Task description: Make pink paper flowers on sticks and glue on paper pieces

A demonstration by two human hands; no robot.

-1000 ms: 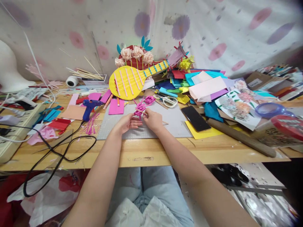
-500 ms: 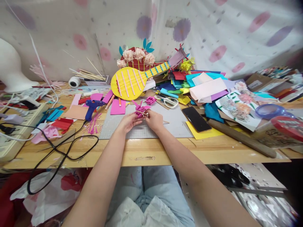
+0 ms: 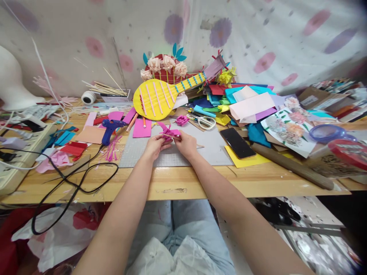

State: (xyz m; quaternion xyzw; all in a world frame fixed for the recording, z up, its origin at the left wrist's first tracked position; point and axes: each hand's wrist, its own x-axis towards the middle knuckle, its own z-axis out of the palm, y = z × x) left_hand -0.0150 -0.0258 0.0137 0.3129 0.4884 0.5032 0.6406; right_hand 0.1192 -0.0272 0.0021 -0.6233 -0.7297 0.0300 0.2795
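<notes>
Flowered cloth (image 3: 258, 38) hangs across the back of the room, and below it a wooden bench (image 3: 183, 183) runs the full width of the frame, heaped with coloured paper toward the upper right. At the middle of the bench lies a grey cutting mat (image 3: 212, 151), and both hands work just above it. The left hand (image 3: 153, 147) has its fingers drawn together, pinching the lower edge of a pink paper flower (image 3: 169, 131). The right hand (image 3: 186, 145) is closed on a thin stick (image 3: 172, 136) that runs across the flower, its far end poking out past the hand to the right. The flower sits between the two hands, at the centre of the frame.

Counted: two pink flowers, the held one and a second flower (image 3: 181, 120) lying just above it on the mat's far edge; one blue glue gun (image 3: 110, 128) left of the mat, with one black cable (image 3: 71, 187) looping over the bench edge at lower left; one pair of scissors (image 3: 205, 121); one dark phone (image 3: 237, 142) right of the mat; one yellow paper guitar (image 3: 156, 100) at upper centre; one brown tube (image 3: 292, 166) at right; one white foam head (image 3: 14, 84) at far upper left
</notes>
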